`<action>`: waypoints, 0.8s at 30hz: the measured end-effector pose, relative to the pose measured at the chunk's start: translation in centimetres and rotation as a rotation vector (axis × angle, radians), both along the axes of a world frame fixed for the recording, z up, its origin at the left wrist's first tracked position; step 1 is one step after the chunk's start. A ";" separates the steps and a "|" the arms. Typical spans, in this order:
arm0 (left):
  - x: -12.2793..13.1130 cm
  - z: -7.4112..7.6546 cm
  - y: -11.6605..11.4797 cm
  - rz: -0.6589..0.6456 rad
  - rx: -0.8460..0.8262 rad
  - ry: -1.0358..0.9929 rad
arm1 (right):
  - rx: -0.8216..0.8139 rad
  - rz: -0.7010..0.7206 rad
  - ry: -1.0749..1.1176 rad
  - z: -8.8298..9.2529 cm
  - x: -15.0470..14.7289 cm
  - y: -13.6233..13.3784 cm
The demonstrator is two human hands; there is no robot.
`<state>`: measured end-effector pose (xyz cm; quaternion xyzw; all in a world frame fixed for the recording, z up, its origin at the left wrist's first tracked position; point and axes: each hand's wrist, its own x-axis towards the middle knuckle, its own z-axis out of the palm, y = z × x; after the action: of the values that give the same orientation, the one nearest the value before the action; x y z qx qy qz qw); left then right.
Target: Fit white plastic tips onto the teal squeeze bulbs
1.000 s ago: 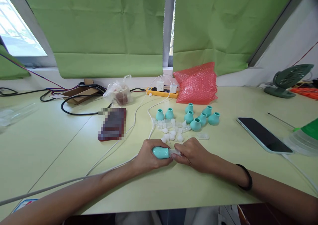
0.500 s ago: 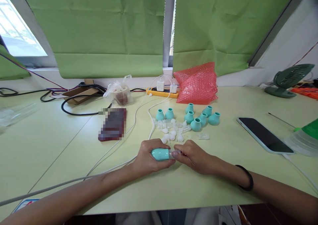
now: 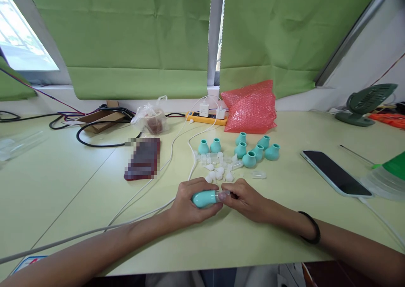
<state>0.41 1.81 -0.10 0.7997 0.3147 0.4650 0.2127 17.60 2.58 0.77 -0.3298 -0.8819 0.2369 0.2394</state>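
My left hand is wrapped round a teal squeeze bulb, which lies sideways with its neck toward the right. A clear plastic tube sits at the bulb's neck, and my right hand pinches its far end between thumb and forefinger. Beyond my hands lie several small white nozzle tips and clear plastic tubes in a loose pile. One clear tube rests apart to the right. Several more teal bulbs stand with their open necks up behind the pile.
A red bubble-wrap bag leans at the back beside a yellow power strip. A phone lies at right, near a green fan. A dark red blurred object lies left. White cables run under my left forearm.
Hardly anything differs. The bulb and tube stay between my hands, and my right thumb and the tube have shifted very slightly. The whole view has moved a little.
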 end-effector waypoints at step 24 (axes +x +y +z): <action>-0.1 0.1 0.0 0.164 -0.279 0.024 | 0.476 -0.139 -0.238 -1.3 1.9 4.3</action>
<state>0.26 1.79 0.05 0.7397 0.4428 0.4227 0.2794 19.51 6.87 -0.55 -0.3495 -0.9100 -0.0347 0.2205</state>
